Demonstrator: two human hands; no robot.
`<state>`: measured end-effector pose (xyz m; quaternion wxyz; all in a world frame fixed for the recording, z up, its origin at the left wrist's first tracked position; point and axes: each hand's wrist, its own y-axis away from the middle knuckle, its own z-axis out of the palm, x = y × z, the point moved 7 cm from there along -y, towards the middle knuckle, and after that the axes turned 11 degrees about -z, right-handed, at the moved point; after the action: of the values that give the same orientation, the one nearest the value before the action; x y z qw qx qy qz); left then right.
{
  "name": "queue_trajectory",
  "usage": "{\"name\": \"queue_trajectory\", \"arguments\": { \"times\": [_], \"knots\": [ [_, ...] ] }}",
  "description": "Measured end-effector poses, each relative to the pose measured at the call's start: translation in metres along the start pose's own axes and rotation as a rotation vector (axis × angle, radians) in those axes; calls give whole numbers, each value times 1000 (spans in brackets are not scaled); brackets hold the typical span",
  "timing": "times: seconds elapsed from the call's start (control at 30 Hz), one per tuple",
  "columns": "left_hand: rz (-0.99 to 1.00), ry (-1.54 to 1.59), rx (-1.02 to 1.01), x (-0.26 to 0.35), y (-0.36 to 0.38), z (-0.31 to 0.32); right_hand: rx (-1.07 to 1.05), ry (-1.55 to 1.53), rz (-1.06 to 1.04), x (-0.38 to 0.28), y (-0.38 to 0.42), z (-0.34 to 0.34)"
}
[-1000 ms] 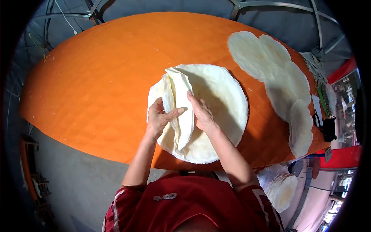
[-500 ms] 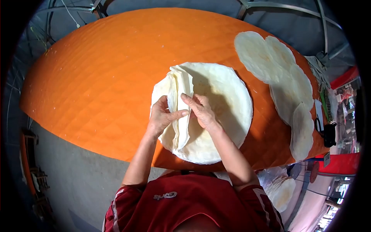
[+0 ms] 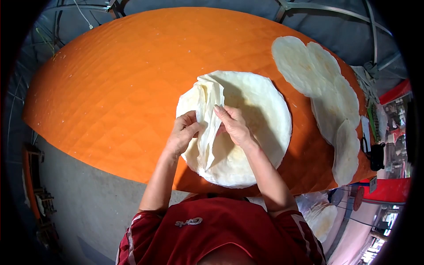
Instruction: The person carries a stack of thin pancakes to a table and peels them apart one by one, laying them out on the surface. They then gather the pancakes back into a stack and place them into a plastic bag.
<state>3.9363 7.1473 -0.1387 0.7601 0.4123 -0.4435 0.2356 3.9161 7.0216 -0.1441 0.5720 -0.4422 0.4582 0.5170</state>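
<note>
A round stack of thin pale sheets (image 3: pixel 265 115) lies near the front edge of the orange-covered table. Over its left part is a long folded sheet (image 3: pixel 207 137), creased lengthwise and lifted a little at the middle. My left hand (image 3: pixel 183 131) pinches the folded sheet's left edge between thumb and fingers. On the right edge, my right hand (image 3: pixel 234 125) grips it with the thumb on top and the fingers mostly underneath, partly hidden.
Several overlapping thin sheets (image 3: pixel 329 92) lie along the right side of the orange table (image 3: pixel 110 88). A black object (image 3: pixel 376 155) is at the right edge. More pale sheets (image 3: pixel 321 219) sit below the table, by plastic. Metal frame bars stand behind.
My left thumb has drawn back left from the middle of the folded sheet to its left edge. The folds have shifted and look looser. The whole view has moved slightly.
</note>
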Motion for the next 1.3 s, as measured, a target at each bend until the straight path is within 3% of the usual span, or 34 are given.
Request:
{"name": "queue_trajectory", "arguments": {
  "times": [0.17,0.3,0.4,0.47,0.5,0.53,0.57,0.6,0.63,0.67,0.7,0.77,0.8,0.83,0.87,0.93,0.97,1.0,1.03,1.07,1.1,1.13,1.17,1.2,1.27,1.3],
  "knots": [
    [119,-245,111,0,7,5,10,625,-187,-19,2,14],
    [99,-390,160,-4,-2,-5,-11,397,9,-21,0,5],
    [103,-38,155,-18,-9,-24,101,-29,0,6,3,-15],
    [-46,358,108,-35,-13,-47,262,-220,72,10,10,-39],
    [-42,316,157,-41,-11,-62,256,-276,119,-5,14,-42],
    [-43,271,184,-51,-12,-74,58,47,57,11,7,-46],
    [-49,382,260,-83,-26,-98,171,381,114,13,7,-47],
    [-81,38,375,-56,-17,-78,275,692,224,14,8,-49],
    [-99,96,287,-24,-10,-38,312,789,209,25,7,-46],
    [-45,120,219,-29,-22,-38,279,787,129,35,-3,-34],
    [-18,-48,211,-44,-42,-66,208,742,55,47,-24,-18],
    [88,104,90,-27,-33,-46,110,563,-21,52,-45,-17],
    [109,135,71,-35,-30,-68,81,435,-43,47,-50,-20],
    [-30,171,116,-39,-29,-70,57,292,-53,38,-51,-26],
    [-150,351,-142,-57,-34,-70,35,142,-70,24,-50,-37],
    [-150,525,-255,-78,-37,-79,3,-107,-166,-16,-44,-78],
    [-190,524,-200,-84,-35,-82,-6,-210,-257,-31,-39,-109],
    [-227,523,-149,-75,-26,-66,83,-182,-272,-137,25,-122],
    [-261,521,-104,-70,-24,-53,119,-368,-341,-164,41,-146],
    [-260,525,-135,-68,-30,-43,365,-402,-506,-189,70,-179],
    [-261,527,-168,-66,-36,-33,521,-222,-341,-219,93,-208],
    [-263,526,-196,-65,-41,-27,190,352,-913,-277,127,-206],
    [-267,526,-210,-66,-43,-25,581,856,-455,-274,162,-244],
    [-267,530,-205,-68,-39,-31,900,1122,-667,-283,213,-267],
    [-258,539,-160,-71,-26,-53,899,153,-453,-256,261,-298],
    [-263,548,-137,-72,-26,-56,1060,-134,-253,-234,292,-316]
  ]
}}
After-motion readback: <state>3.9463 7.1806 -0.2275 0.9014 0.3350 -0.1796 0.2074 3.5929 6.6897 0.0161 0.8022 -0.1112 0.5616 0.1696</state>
